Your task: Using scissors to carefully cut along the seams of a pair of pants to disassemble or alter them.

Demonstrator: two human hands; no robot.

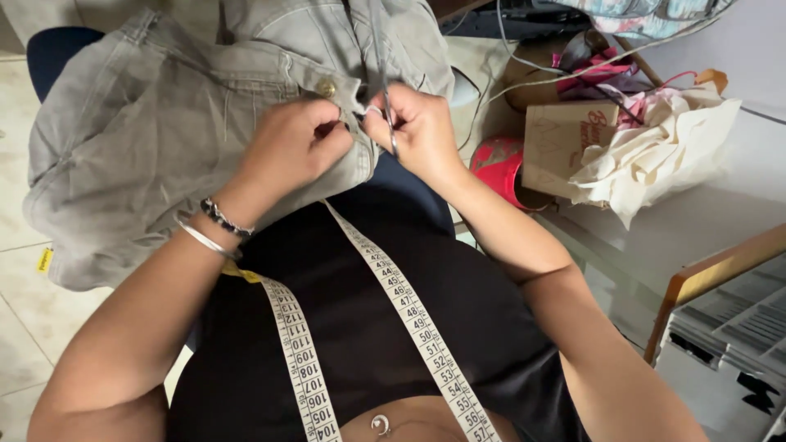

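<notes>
Head view: your left hand [296, 146] pinches the grey jeans [164, 123] waistband; your right hand [419, 131] grips small scissors [385, 90], snipping by the button [327, 87]; go slowly.

The scene is being viewed steeply downward from the head, close above the grey denim garment [205, 123].

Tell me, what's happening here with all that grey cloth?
A person is working on a grey denim garment held up in front of them. Their left hand pinches the waistband just below a metal button, while the right hand holds small scissors at the same spot. A measuring tape hangs around their neck. To the right, a table carries bunched cream cloth and a red tin.
</notes>
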